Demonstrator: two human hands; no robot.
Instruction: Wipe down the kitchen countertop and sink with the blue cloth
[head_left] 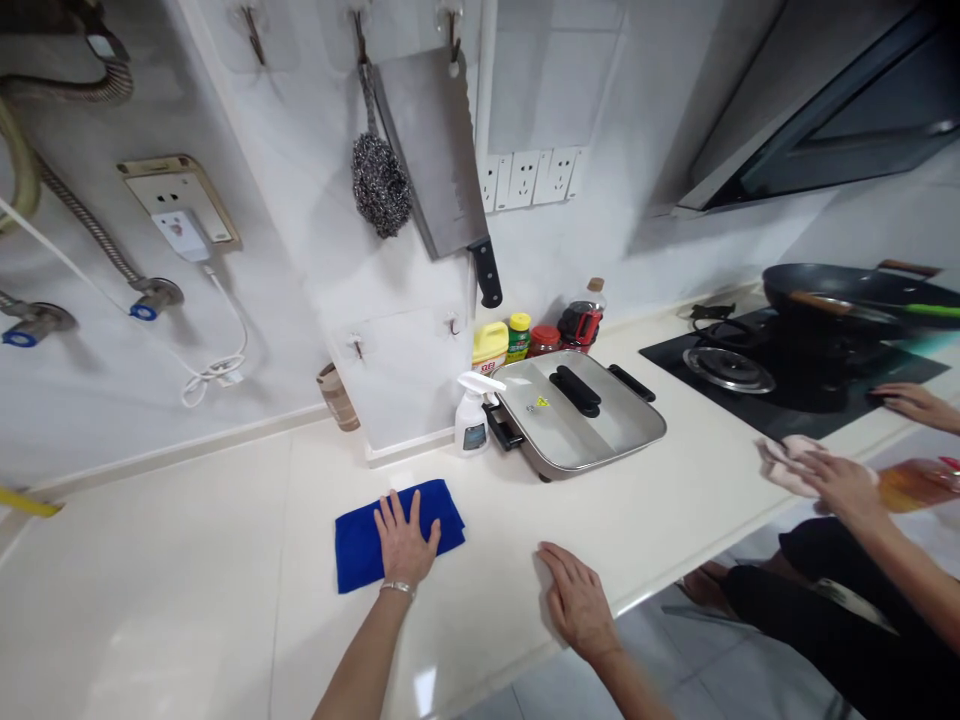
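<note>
- Your left hand (407, 552) lies, fingers (396, 510) spread, on the blue cloth (361, 548), likely pressing it evenly.
- Your right hand (581, 602) rests empty on the surface (472, 620), perhaps bracing.

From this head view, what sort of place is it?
Most likely a kitchen: a cooktop with a wok on it, a cleaver hanging on the wall, and a lidded electric pan on the pale counter.
</note>
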